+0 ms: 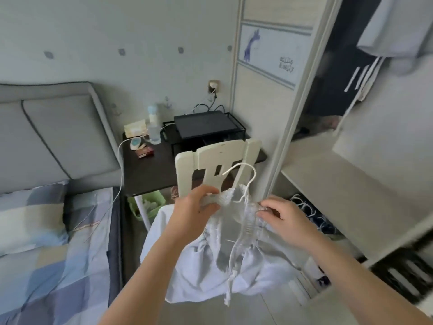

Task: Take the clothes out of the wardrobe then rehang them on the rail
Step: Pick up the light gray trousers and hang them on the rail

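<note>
One garment between both hands

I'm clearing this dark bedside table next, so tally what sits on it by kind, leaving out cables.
Bottles: 2
Red pack: 1
Cream box: 1
Teal-and-white device: 1
Black wire rack: 1
Flat black device on the rack: 1
Total: 7

Dark lettering on the wardrobe door is unreadable.
</note>
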Available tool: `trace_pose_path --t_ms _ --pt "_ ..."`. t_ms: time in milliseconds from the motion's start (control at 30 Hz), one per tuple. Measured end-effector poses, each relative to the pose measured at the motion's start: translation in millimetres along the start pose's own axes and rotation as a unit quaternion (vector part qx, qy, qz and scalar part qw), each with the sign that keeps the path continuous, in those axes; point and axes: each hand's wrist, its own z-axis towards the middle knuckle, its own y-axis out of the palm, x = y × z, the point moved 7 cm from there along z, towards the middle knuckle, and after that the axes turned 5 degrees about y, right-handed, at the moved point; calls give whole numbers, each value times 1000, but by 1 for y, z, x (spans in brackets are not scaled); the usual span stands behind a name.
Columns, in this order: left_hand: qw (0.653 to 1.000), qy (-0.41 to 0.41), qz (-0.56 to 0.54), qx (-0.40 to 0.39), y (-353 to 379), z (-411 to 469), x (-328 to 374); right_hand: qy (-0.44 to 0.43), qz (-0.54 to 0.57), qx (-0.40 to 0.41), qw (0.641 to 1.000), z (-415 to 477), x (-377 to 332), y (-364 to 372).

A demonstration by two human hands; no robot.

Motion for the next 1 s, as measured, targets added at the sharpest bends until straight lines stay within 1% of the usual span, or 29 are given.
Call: trace_pose_path --t_ms 200,300,433,567,700,800,933,1000 --pt "993 113 -8 -45 80 97 103 16 2 133 991 2 52 -137" --pt "983 172 0 -61 105 140 150 22 -9 177 984 7 62 -197" --pt "965 259 22 -47 124 197 210 32 -44 233 971 17 59 -274" --pt "943 329 48 -26 133 259 270 58 -31 292 954 32 55 -348" --pt "917 394 53 -32 140 323 333 78 -17 336 938 54 46 -417" --pt "891 449 48 -44 146 367 383 103 -6 357 928 66 36 -463" --pt "865 493 69 -58 158 424 436 176 16 368 913 80 32 -523" --pt "856 509 58 -64 162 448 459 205 23 376 903 87 28 -555"
